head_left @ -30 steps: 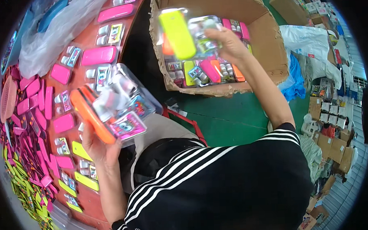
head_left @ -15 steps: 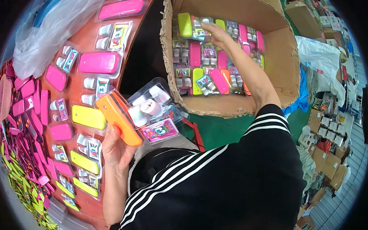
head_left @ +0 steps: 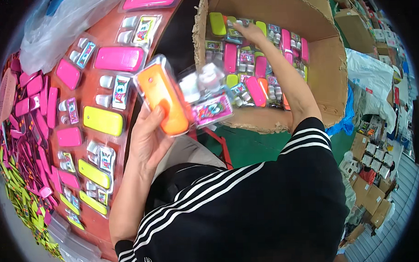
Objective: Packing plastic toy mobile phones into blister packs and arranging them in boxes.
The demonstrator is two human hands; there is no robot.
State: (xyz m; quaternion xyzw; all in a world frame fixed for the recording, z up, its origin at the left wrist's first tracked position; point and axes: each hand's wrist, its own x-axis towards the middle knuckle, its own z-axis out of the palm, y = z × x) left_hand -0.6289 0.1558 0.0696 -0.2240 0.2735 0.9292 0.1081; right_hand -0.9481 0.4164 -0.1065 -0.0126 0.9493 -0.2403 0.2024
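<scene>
My left hand (head_left: 150, 137) grips a clear blister pack with an orange oblong case (head_left: 164, 98), its thumb pressed on the case. White cup-like pieces (head_left: 201, 83) and a pink printed tube (head_left: 212, 110) show, partly blurred, in the clear plastic beside it; whether several packs are stacked there I cannot tell. My right hand (head_left: 253, 34) reaches into a big cardboard box (head_left: 316, 92). Its fingers are stretched over packs at the far left of the box, near a yellow-green case (head_left: 217, 23). Rows of similar packs with pink cases (head_left: 230, 57) fill the box bottom.
On the red-brown table (head_left: 95, 225) at left lie several blister packs with pink (head_left: 119, 59) and yellow cases (head_left: 103, 121). Loose pink and yellow-green pieces (head_left: 24, 183) heap beyond them. Plastic sheeting (head_left: 63, 37) covers the far table. Cartons (head_left: 375, 192) stand at right.
My left hand has lifted the orange-case pack up and to the right, toward the box, and turned it more upright. My right hand stays over the box's far-left packs, shifted only slightly.
</scene>
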